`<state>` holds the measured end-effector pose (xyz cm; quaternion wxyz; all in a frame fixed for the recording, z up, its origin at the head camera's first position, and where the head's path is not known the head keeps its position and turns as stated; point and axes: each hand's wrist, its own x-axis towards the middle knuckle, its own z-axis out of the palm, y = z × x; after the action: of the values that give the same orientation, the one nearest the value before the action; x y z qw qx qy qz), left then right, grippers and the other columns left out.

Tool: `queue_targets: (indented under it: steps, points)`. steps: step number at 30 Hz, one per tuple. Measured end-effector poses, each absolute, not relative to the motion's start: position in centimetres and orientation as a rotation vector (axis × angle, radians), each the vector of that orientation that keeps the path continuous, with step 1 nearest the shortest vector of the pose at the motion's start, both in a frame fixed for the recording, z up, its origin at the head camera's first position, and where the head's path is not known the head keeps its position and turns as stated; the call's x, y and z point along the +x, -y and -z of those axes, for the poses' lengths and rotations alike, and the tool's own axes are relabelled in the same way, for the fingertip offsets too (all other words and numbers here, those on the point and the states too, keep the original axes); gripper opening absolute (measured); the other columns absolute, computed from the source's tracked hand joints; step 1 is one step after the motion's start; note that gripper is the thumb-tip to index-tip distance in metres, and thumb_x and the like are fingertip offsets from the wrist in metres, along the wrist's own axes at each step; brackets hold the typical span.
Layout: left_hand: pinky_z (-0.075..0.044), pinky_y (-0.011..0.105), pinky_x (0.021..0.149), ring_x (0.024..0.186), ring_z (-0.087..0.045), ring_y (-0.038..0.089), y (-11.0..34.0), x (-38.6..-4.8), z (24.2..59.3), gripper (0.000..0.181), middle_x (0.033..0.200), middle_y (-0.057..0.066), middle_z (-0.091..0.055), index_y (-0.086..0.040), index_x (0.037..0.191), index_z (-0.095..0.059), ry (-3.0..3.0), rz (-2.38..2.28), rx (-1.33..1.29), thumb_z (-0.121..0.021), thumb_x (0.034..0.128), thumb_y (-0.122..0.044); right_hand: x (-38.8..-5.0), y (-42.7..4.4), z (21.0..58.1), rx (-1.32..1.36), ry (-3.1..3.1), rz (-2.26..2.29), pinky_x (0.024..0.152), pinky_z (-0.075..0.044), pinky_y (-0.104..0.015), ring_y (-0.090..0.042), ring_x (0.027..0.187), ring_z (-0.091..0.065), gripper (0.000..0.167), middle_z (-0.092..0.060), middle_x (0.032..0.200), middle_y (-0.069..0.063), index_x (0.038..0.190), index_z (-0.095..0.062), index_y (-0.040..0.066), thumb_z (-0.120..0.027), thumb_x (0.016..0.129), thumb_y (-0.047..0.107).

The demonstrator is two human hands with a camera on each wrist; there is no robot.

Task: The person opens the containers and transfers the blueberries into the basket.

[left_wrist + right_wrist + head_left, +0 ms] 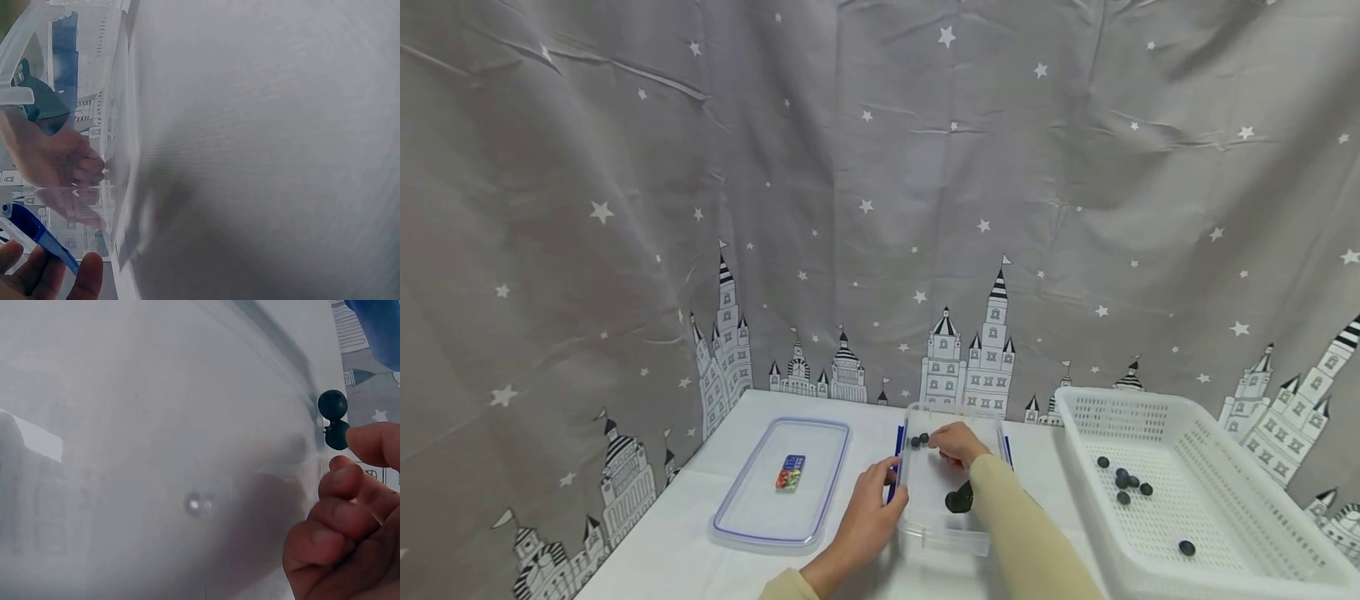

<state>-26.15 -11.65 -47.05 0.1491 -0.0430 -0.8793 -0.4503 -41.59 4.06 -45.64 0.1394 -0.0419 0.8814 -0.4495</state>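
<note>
Inside a clear plastic container, my right hand reaches toward the back left corner. One extended finger touches a small dark ball, which looks like a blueberry. Against it sits a second dark ball. The hand's other fingers curl inward, and no pinch on the ball is visible. Along the container's left side, my left hand rests with relaxed fingers touching the blue latch, which hangs unfastened. A dark device is strapped at the right wrist.
To the right, a white perforated basket holds several dark balls. A clear lid with a bluish rim and a colourful label lies at the left of the white table. Behind hangs a grey curtain.
</note>
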Motion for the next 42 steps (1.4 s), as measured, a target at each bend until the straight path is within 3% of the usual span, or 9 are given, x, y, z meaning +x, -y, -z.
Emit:
queue_targets:
  steps: [26,37,42]
  points:
    - [-0.046,0.047,0.098,0.112,-0.054,0.022,11.8,-26.3,47.1,0.043,0.110,0.001,-0.059,-0.005,0.136,-0.056,2.522,1.309,-0.144,-0.059,0.0965,-0.020,-42.4,-3.1,47.0,-0.025,-2.602,1.407,0.043,-0.027,-0.026,-0.012,0.045,-0.032,0.013,-0.037,0.051,0.004,0.083,-0.073,0.001,-0.074,0.080,0.014]
    - [-0.046,0.047,0.097,0.112,-0.053,0.021,11.8,-26.1,46.9,0.043,0.110,0.000,-0.059,-0.005,0.137,-0.056,2.506,1.327,-0.142,-0.059,0.0966,-0.019,-42.3,-2.5,47.0,-0.031,-2.687,1.376,0.050,-0.037,-0.027,-0.016,0.057,-0.045,0.016,-0.051,0.064,-0.002,0.085,-0.075,0.000,-0.077,0.078,0.014]
    - [-0.046,0.046,0.098,0.112,-0.053,0.022,11.7,-25.9,47.0,0.043,0.109,0.001,-0.059,-0.004,0.136,-0.056,2.504,1.312,-0.153,-0.059,0.0962,-0.020,-42.0,-2.4,47.1,0.001,-2.734,1.308,0.057,-0.042,-0.028,-0.021,0.069,-0.055,0.021,-0.066,0.082,-0.008,0.091,-0.076,0.000,-0.077,0.078,0.017]
